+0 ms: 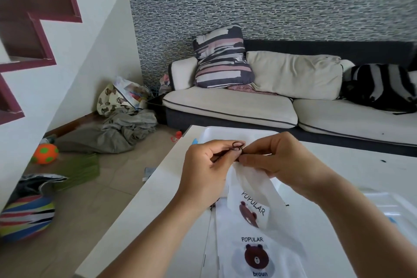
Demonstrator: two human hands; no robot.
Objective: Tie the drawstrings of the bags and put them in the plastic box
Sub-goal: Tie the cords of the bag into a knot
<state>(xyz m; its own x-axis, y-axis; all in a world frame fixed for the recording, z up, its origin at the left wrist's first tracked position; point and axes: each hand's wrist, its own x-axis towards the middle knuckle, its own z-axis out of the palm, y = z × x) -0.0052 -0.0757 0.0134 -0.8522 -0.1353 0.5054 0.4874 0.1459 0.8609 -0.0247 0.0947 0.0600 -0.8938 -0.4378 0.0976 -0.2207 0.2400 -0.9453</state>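
A white translucent bag (250, 196) printed with "POPULAR" and a brown bear hangs from both hands above the white table (338, 165). Its dark brown drawstring (238, 145) forms a small loop between the fingertips. My left hand (207, 165) pinches one strand of the string. My right hand (279, 156) pinches the gathered neck of the bag and the other strand. A second bear-printed bag (257, 255) lies flat on the table below. The white plastic box (216, 134) sits just behind the hands, mostly hidden by them.
A clear plastic lid or tray (392, 205) lies at the table's right edge. Beyond the table stands a sofa (248, 106) with cushions. On the floor to the left lie a heap of clothes (117, 133), an orange ball (45, 153) and a striped ball (24, 216).
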